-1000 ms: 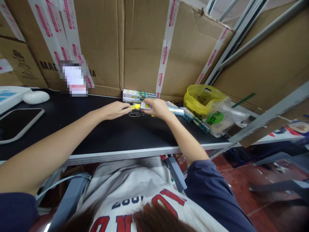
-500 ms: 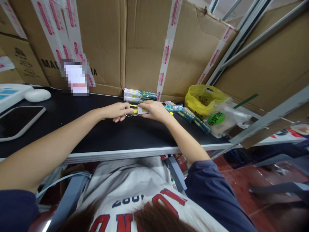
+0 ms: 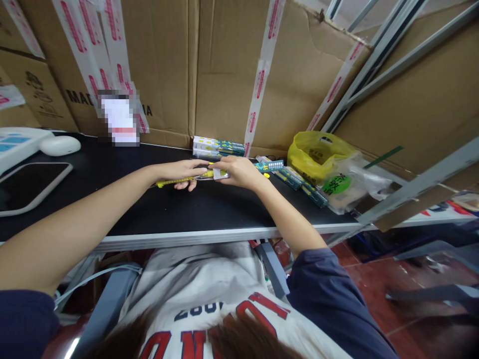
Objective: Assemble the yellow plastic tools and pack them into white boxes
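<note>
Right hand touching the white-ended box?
Touching. The head view shows the right hand gripping the white-ended box, fingers over it with no gap and the white end poking out of the grip.

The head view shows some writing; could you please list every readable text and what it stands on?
"MA" and "IA": cardboard, lettering between obscured.
"茶": green label on the clear bag, other characters unclear.
"N": shirt, in red, neighbouring letters partly hidden.
Too small or blurred: held package, boxes, yellow bag, printed tape.
</note>
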`<state>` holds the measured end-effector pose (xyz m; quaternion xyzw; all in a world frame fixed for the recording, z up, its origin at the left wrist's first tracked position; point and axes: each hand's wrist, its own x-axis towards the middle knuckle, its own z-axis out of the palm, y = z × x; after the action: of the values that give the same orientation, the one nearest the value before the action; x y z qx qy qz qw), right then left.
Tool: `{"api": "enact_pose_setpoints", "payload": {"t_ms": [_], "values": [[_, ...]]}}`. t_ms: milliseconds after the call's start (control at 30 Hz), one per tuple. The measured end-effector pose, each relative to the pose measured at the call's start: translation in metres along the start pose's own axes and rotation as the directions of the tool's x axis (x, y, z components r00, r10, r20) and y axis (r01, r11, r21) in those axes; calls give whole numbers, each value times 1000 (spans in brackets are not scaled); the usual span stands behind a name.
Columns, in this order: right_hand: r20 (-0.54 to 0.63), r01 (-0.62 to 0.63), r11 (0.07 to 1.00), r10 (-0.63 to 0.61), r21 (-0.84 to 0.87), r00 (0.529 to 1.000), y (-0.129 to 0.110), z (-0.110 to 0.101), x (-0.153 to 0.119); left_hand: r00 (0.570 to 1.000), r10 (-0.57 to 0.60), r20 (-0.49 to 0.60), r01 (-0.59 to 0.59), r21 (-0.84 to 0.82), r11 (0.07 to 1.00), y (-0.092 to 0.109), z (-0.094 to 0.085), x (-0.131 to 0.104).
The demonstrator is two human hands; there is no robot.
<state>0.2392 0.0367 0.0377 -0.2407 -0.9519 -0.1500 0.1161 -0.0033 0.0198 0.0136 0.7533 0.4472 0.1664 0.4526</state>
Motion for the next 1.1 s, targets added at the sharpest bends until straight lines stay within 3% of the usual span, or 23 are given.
{"api": "enact_pose_setpoints", "payload": {"t_ms": [200,400,600,767,867,1000,1100], "values": [[-6,27,1000,-27,12,1000,-7,2,3,999,-15,38,19,-95,995,2,4,0],[6,41,999,-42,25,999,-18,4,4,997,56,48,-46,-190,981,7,10,0],[69,20,999,-22,32,997,-22,1,4,999,21,40,-14,-162,987,12,8,-1],[44,-108,993,106,37,993,-5,-1,0,998,-46,-33,45,-48,998,2,-11,0],[4,-173,983,173,59,985,10,-2,-5,988,-84,-132,71,-100,992,-7,-22,1],[-20,-217,971,220,97,975,19,-4,-9,963,-12,-268,-28,-142,990,-12,-26,3],[-6,-209,968,211,137,977,14,-5,-7,960,48,-276,-75,-87,993,-10,-21,4]]}}
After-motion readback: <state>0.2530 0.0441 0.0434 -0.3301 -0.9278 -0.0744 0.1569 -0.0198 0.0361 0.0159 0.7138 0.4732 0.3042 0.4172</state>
